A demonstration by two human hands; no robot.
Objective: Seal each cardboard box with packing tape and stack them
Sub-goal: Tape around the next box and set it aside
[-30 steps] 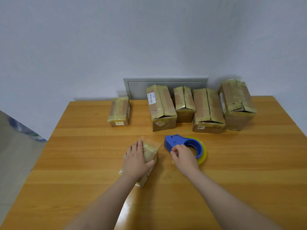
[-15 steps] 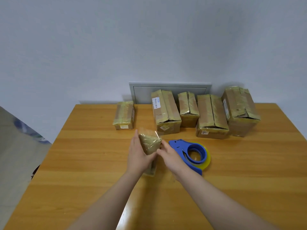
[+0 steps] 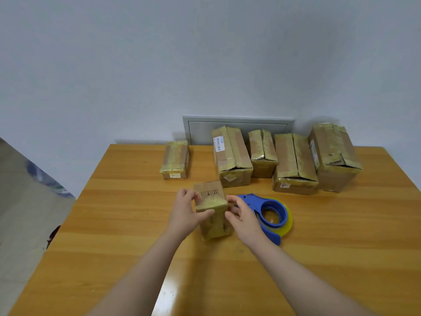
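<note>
Our left grip (image 3: 183, 215) and right grip (image 3: 243, 218) clasp the small taped box (image 3: 211, 209) from either side, upright at mid-table (image 3: 114, 224). Just right lies the blue tape dispenser (image 3: 272, 213); a row of taped boxes (image 3: 232, 156) lines the far edge.

Left grip (image 3: 182, 215) and right grip (image 3: 245, 218) hold a small box (image 3: 211, 195) upright — seemingly resting on the table (image 3: 114, 224); tape dispenser (image 3: 271, 210) just beside.

Head-worn camera looks forward, down over table (image 3: 118, 224).
</note>
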